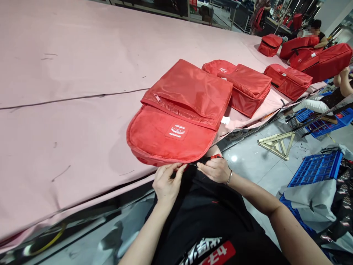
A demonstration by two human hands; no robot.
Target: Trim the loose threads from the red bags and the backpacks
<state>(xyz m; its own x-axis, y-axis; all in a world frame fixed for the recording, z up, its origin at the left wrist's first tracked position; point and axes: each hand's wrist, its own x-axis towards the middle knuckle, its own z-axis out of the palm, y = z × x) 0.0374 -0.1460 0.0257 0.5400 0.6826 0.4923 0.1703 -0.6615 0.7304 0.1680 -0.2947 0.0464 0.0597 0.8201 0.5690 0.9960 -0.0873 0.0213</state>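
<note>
A red fabric bag [190, 88] lies on the pink table, its rounded flap [154, 132] with a stitched label turned toward me. The flap's near edge is pinched between the thumb and fingers of my left hand [168, 180]. My right hand [216, 170], closed, is just right of it at the same edge. It holds a small tool that looks like thread snips [193, 164], with a thin dark tip pointing at the left fingertips. Something red and black shows above the right knuckles; most of the tool is hidden in the fist.
More red bags [248, 88] line the pink table [68, 66] to the right, up to the far end, where a person [317, 35] sits. Another person's arm [344, 82] is at the right edge. Blue crates [317, 167] and a cream triangular stand foot [277, 144] are on the floor.
</note>
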